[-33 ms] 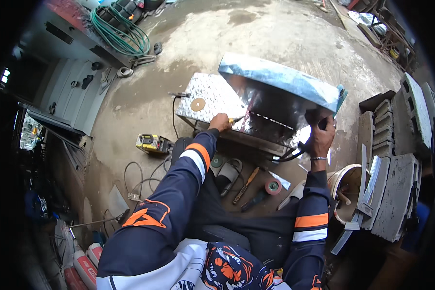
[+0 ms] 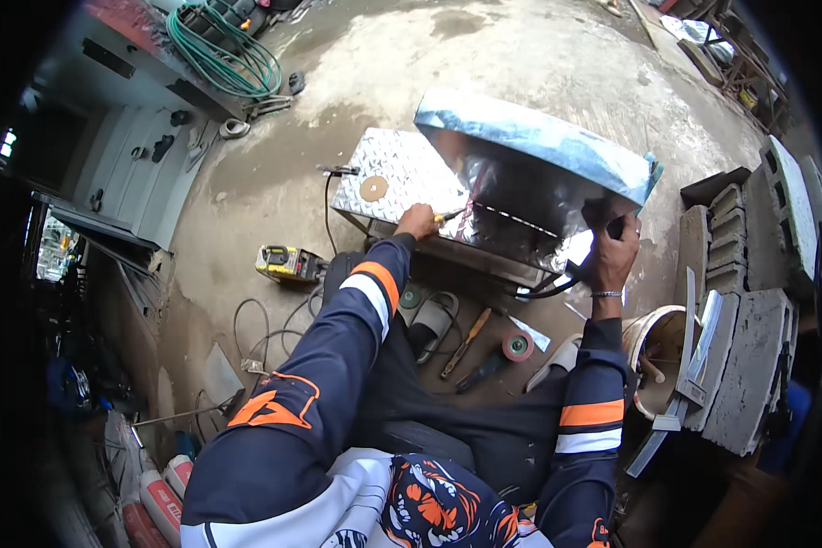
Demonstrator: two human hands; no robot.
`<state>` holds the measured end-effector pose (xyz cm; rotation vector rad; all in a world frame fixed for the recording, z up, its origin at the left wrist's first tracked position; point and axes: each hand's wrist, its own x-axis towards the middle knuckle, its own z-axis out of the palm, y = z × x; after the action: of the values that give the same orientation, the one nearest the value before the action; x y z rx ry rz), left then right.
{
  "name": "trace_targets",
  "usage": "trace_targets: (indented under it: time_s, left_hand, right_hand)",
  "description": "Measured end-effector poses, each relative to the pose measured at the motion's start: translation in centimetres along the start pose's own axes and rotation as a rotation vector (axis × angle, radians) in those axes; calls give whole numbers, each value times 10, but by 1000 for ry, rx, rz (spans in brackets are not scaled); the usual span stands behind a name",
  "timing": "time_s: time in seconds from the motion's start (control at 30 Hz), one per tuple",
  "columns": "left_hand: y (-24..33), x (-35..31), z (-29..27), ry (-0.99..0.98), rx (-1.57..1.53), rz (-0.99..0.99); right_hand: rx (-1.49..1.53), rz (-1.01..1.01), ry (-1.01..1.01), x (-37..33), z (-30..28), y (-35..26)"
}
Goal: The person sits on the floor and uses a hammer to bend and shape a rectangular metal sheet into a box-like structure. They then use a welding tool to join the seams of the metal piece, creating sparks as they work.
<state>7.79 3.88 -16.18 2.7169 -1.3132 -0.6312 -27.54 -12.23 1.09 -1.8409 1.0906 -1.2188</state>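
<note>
My left hand (image 2: 417,222) is closed around a slim yellow-handled tool (image 2: 442,218) whose tip points right, over the front edge of a diamond-plate metal sheet (image 2: 397,164). A round tan disc (image 2: 374,188) lies on that sheet, and a cable clamp (image 2: 338,170) grips its left edge. To the right, a bent shiny metal piece (image 2: 530,142) with bluish film stands on the same low frame. My right hand (image 2: 615,251) is raised at its right end, fingers curled round something dark that I cannot make out. A black cable (image 2: 550,292) runs close below that hand.
A yellow-and-black machine (image 2: 289,265) sits on the floor at left. Near my feet lie a wooden-handled tool (image 2: 466,343) and an angle grinder with a reddish disc (image 2: 518,345). A bucket (image 2: 637,333), metal strips (image 2: 699,342) and concrete blocks (image 2: 749,365) stand at right.
The view has shifted slightly. Both hands keep almost the same places and the same hold.
</note>
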Motion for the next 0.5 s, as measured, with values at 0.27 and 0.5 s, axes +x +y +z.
trace_targets:
  time_s: [0.27, 0.5]
  left_hand:
    - [-19, 40, -15, 38, 128, 424]
    - [-35, 26, -32, -65, 214, 631]
  right_hand:
    - [301, 194, 16, 9, 6, 9]
    - [308, 195, -37, 14, 10, 18]
